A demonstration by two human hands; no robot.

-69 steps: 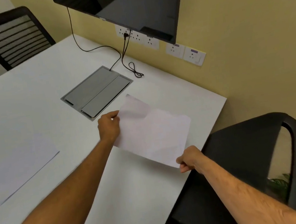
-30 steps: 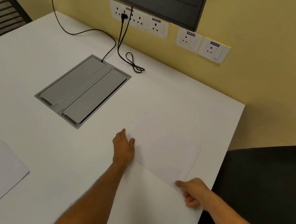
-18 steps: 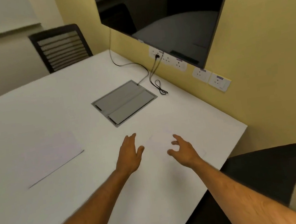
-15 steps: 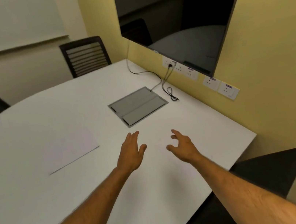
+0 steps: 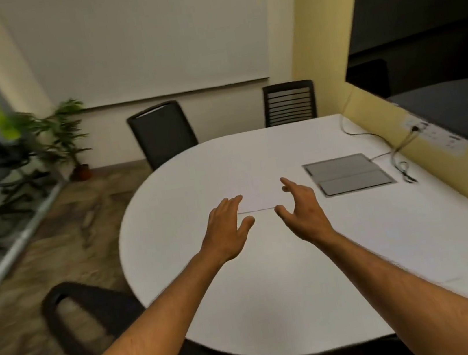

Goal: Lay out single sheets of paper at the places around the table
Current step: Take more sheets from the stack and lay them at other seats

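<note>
A stack of white paper (image 5: 259, 193) lies flat on the white table (image 5: 274, 293), near its middle. My left hand (image 5: 228, 229) hovers just short of the stack's near left corner, fingers spread and empty. My right hand (image 5: 303, 212) is at the stack's near right corner, fingers apart and curved, holding nothing. The sheet laid down a moment ago is out of view to the right.
A grey cable hatch (image 5: 347, 174) is set in the table to the right of the paper, with a black cable (image 5: 400, 158) running to the wall sockets. Black chairs stand at the far side (image 5: 164, 133), the far right (image 5: 290, 102) and the near left (image 5: 86, 315). A dark screen (image 5: 431, 41) hangs on the yellow wall.
Both hands laid a sheet flat at the table's right edge by the chair and let go. My view then swung left, and both open hands moved toward the paper at the table's middle.
</note>
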